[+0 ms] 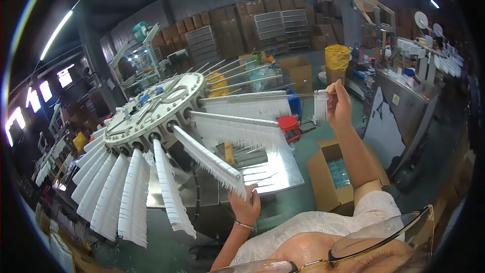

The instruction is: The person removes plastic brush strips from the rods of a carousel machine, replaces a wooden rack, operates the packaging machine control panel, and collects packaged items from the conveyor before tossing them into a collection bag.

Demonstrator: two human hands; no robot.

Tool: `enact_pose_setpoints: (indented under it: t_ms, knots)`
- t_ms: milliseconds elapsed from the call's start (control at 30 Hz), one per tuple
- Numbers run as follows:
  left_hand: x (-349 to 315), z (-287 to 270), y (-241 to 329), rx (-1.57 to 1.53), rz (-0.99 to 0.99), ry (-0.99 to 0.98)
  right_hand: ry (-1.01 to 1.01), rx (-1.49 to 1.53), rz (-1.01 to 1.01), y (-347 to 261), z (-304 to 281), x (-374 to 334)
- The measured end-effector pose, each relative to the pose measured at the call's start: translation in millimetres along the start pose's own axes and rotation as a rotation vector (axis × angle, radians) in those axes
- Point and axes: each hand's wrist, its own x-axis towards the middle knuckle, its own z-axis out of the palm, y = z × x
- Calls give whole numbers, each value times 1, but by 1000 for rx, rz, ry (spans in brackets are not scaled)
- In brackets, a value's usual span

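Observation:
A large round white machine head (187,87) carries metal rods that stick out all around it. Rows of thin white strips (134,197) hang packed along many of the rods. Out at the right, my right hand (339,102) is closed in a pinch at the tip of a long rod, on a small bundle of white strips (321,105). My left hand (246,205) is lower and nearer, its fingers closed around the hanging ends of the strips at the tip of another loaded rod (207,154). Its fingertips are partly hidden by those strips.
An open cardboard box (323,192) with clear bluish packs stands below my right arm. A red stool (289,127) is behind the rods. At right stands a metal machine cabinet (404,106), with a yellow bag (337,56) beyond. Stacked cartons (222,28) line the back.

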Motion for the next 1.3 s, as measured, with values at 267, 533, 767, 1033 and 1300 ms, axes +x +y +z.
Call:
enact_pose_setpoints:
  t_ms: [267, 533, 767, 1033, 1300]
  knots:
    - [-7, -5, -1, 24, -33, -74, 452, 36, -135, -62, -53, -12]
    - [54, 43, 61, -38, 375, -311, 718, -60, 3, -23, -124, -80]
    - [80, 147, 35, -356, -169, -712, -23, -53, 524, 63, -139, -49]
    - [133, 245, -8, -1067, -1014, -76, -620, -382, 404, 146, -210, 19]
    - [179, 283, -14, -951, -927, 465, -1040, -370, -284, 200, -183, 74]
